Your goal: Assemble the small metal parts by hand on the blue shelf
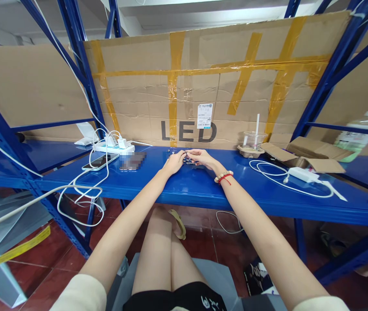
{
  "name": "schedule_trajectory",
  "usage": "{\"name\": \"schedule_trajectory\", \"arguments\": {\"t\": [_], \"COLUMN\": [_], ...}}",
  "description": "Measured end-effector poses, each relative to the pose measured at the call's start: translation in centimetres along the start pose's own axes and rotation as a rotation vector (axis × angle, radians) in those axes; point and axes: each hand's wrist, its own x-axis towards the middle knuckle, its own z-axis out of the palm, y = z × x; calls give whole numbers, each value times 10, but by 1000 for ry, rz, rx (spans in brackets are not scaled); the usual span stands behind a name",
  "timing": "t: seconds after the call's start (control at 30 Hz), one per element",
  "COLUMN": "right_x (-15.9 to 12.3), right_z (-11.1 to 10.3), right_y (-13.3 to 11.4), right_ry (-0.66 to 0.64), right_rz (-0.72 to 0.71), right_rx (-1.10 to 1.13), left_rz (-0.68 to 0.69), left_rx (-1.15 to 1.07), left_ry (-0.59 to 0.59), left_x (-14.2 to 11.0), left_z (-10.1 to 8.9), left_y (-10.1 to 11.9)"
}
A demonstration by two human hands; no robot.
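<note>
Both of my hands meet over the blue metal shelf (200, 185), near its back. The fingers of my left hand (174, 162) are bent and pinched together at the tips. My right hand (203, 158), with a beaded bracelet and red cord at the wrist, reaches in from the other side, its fingertips closed close to the left ones. Whatever sits between the fingertips is too small to name. Small shiny metal pieces (189, 161) lie under and between the hands, partly hidden by them. A few more tiny bits lie just behind my left hand.
To the left are a white power strip (115, 148), a phone (100, 162) and looping white cables (83, 188). On the right stand a plastic cup in a carton holder (251, 144), an opened cardboard box (303, 153) and a white adapter (303, 174). A cardboard panel (138, 99) walls the back.
</note>
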Motion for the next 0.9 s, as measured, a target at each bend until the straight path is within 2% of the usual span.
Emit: {"name": "schedule_trajectory", "arguments": {"t": [0.3,0.63,0.9], "right_x": [-2,1,3], "right_z": [1,-2,-7], "right_y": [-2,0,2], "right_ry": [14,78,41], "right_rz": [-12,-208,-151], "right_rx": [-31,-108,-156], "left_rz": [-10,-51,7], "left_rx": [11,-12,-22], "left_ry": [12,45,-55], "left_x": [0,0,-4], "left_z": [-1,-2,-1], "left_y": [-1,2,1]}}
